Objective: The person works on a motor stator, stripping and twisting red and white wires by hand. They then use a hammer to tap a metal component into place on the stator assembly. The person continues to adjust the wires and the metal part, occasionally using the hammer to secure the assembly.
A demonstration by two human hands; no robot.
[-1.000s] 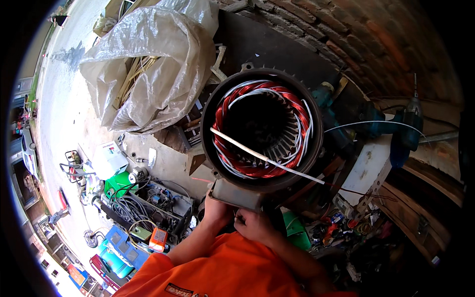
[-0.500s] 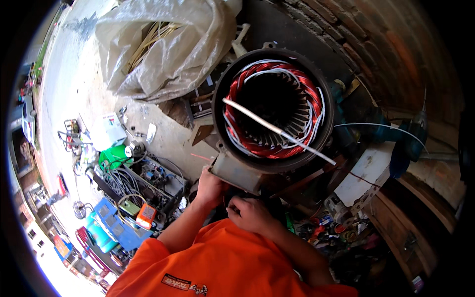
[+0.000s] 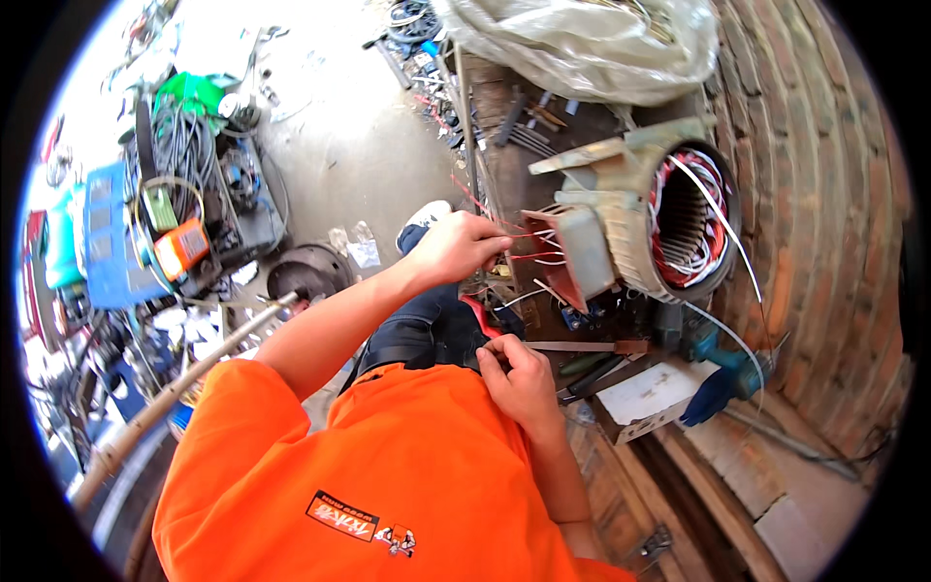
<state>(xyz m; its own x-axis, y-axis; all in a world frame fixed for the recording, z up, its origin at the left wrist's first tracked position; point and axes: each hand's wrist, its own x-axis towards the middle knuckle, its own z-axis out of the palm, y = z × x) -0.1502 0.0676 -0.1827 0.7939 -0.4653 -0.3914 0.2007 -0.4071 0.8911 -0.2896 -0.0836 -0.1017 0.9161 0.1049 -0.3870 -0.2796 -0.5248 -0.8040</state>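
Observation:
A motor stator [image 3: 645,242] with a ribbed, worn housing lies at right, its round open end showing red and white windings [image 3: 693,218]. From its terminal box [image 3: 585,250] come several red and white lead wires [image 3: 545,258]. My left hand [image 3: 464,244] reaches to these leads, thumb and fingers pinched at the end of a red wire. Close to my lap, my right hand [image 3: 521,380] is curled closed; what it holds, if anything, is hidden. A long white sleeved wire [image 3: 720,215] sticks out across the stator's opening.
A brick wall [image 3: 815,194] rises at right, beside the stator. A translucent plastic sack [image 3: 601,48] stands behind it. A white-topped box [image 3: 655,393] sits near right, close to a blue tool [image 3: 722,364]. Cables, an orange device [image 3: 181,247] and a wooden pole [image 3: 194,373] occupy the left.
My view has turned, so the stator now appears further right and from its side. My left hand has left the terminal box's edge for the red leads; my right hand stays near my lap.

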